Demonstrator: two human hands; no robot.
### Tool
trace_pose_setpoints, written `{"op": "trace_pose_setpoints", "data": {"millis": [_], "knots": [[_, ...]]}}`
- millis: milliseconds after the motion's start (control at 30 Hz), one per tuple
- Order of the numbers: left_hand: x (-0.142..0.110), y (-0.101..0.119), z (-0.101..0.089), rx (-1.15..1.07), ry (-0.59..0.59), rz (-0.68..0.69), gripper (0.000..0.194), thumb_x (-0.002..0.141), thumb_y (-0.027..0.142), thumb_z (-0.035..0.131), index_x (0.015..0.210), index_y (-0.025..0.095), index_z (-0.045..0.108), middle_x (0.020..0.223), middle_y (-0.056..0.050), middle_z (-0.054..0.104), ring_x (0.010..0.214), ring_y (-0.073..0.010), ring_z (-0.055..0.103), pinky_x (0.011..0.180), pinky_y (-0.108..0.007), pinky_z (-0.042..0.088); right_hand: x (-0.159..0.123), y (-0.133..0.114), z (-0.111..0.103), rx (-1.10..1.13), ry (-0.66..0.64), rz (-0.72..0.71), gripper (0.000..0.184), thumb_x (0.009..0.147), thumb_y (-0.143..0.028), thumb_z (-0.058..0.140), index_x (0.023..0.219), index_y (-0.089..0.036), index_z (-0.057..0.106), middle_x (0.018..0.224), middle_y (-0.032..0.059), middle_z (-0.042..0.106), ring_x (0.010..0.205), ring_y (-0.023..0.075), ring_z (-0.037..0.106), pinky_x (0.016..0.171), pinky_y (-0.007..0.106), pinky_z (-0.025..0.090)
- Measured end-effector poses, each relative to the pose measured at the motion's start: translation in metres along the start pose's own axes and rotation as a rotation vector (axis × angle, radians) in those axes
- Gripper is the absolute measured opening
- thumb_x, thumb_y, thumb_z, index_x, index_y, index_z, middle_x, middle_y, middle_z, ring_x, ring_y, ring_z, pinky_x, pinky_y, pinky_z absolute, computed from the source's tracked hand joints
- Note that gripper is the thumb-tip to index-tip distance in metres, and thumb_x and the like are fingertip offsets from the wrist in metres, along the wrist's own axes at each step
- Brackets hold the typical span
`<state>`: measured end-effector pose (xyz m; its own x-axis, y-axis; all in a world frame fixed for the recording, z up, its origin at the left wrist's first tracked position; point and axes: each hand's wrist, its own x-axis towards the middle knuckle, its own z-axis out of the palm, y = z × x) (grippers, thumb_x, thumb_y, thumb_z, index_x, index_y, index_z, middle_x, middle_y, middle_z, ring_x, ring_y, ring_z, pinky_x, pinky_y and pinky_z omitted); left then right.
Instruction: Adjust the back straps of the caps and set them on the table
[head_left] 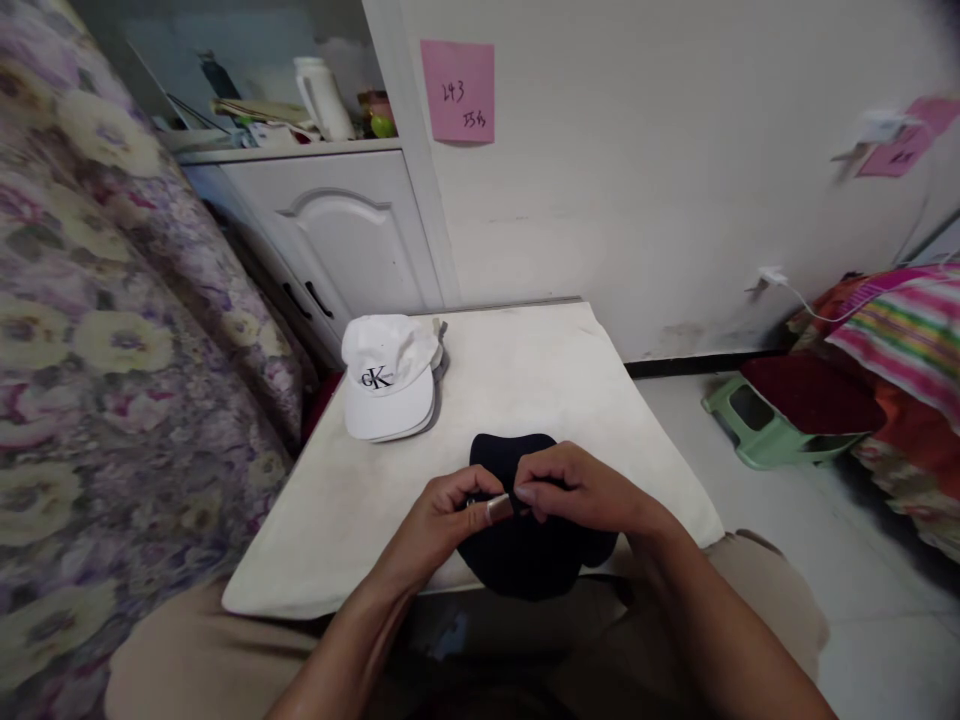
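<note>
A dark navy cap lies at the near edge of a small white table, partly over the edge. My left hand and my right hand meet over its middle. Both pinch the cap's strap, where a small metal buckle shows between the fingertips. A white cap with a black "CK" logo rests on a stack of other caps at the table's far left.
A floral fabric surface fills the left side. A white cabinet stands behind, with a jug and clutter on top. A green plastic stool and striped bedding sit at right. Pink notes hang on the wall.
</note>
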<state>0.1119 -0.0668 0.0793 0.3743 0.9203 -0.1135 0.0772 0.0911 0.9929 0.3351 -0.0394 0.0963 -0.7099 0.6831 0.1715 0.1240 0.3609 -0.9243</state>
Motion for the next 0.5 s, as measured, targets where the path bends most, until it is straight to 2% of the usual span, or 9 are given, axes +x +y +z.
{"op": "trace_pose_setpoints", "data": {"millis": [300,500], "knots": [[0.0003,0.0019,-0.0016,-0.018,-0.019,0.033,0.033,0.075,0.045,0.078,0.083,0.016,0.066,0.075,0.002,0.058,0.07,-0.0121,0.047,0.064,-0.023,0.033,0.0024,0.0027,0.0013,0.058,-0.038,0.005,0.024,0.096,-0.029,0.053,0.077,-0.017,0.061,0.069,-0.0022,0.061,0.063,0.0104,0.052,0.061,0.022,0.039],[0.0005,0.0038,-0.0007,-0.041,-0.02,0.009,0.027,0.076,0.039,0.079,0.081,0.016,0.065,0.074,0.002,0.058,0.07,-0.0115,0.048,0.065,-0.023,0.034,0.0031,0.0016,0.0015,0.116,-0.056,0.01,0.026,0.097,-0.033,0.054,0.077,-0.017,0.06,0.07,-0.0014,0.061,0.065,0.0109,0.053,0.063,0.022,0.04]]}}
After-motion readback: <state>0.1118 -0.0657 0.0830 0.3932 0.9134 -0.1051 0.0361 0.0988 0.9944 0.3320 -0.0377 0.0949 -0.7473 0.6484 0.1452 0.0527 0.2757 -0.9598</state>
